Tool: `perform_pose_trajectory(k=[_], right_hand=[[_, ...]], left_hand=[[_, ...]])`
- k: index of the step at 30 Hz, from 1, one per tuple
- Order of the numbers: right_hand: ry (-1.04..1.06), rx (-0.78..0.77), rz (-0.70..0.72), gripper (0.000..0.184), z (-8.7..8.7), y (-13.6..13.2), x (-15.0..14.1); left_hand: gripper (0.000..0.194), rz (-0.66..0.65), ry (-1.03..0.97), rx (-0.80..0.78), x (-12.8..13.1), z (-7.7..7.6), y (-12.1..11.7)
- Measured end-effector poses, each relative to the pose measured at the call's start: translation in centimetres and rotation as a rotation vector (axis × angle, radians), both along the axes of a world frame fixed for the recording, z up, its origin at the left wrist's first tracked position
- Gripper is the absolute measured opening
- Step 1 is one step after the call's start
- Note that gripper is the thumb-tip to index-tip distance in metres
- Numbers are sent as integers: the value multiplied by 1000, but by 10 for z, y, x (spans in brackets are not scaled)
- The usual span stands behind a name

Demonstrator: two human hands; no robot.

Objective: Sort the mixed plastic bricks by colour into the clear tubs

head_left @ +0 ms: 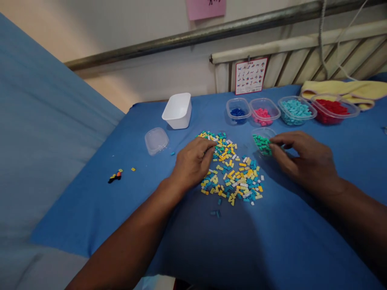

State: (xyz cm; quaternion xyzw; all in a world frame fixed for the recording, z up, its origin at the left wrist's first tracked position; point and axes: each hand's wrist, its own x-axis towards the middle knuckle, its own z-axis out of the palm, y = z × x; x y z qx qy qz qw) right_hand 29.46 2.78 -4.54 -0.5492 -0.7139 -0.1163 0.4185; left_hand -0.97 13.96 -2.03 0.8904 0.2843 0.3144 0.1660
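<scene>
Both forearms enter from the lower edge of the view and reach forward over the bench (pixel 302 241), which is covered in a blue cloth.

Left hand (pixel 193 163): rests palm down on the near-left edge of the pile of small bricks (pixel 232 171), fingers loosely curled and touching the pieces. Whether a brick is pinched under the fingers cannot be told.

Right hand (pixel 302 159): sits just right of the pile, fingers drawn narrow, tips at the rim of a clear tub of green bricks (pixel 262 144). Whether it holds a piece cannot be told.

Pile: loose on the cloth between the 2 hands, mixed yellow, teal, white and some orange. A few strays (pixel 216 212) lie just in front of it.

Beyond the green tub, 4 clear tubs stand in a row near the far edge: dark blue bricks (pixel 238 112), pink bricks (pixel 262 114), light blue bricks (pixel 295 108), red bricks (pixel 331 108).

Left of the pile: an empty clear tub (pixel 156 141), and behind it a white rectangular container (pixel 177 110), upright. Well apart to the far left lies a small cluster of dark, red and yellow pieces (pixel 115 175).

A printed card (pixel 250 75) leans against the radiator behind the row. A yellow cloth (pixel 347 88) lies behind the red tub.
</scene>
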Motion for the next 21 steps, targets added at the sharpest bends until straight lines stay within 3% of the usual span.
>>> perform_pose_trajectory(k=[2,6,9,13,15,21], right_hand=[[-42,-8,-92,12,-1,3,13],[-117,-73,-144,19,-8,8,28],[-138,-99,-149,25,-12,10,32],[-137,-126,-158,32,-12,9,32],[-139,-102,-158,30,-11,8,30],[-137,-36,-74,19,-8,6,25]], left_hand=[[21,1,89,48,-6,-5,10],[22,-80,242,92,-7,-7,13],[26,-109,338,50,-12,6,12],[21,-195,396,-140,-27,34,13],[22,-250,457,-187,-30,40,12],[22,-250,588,-194,-24,33,9]])
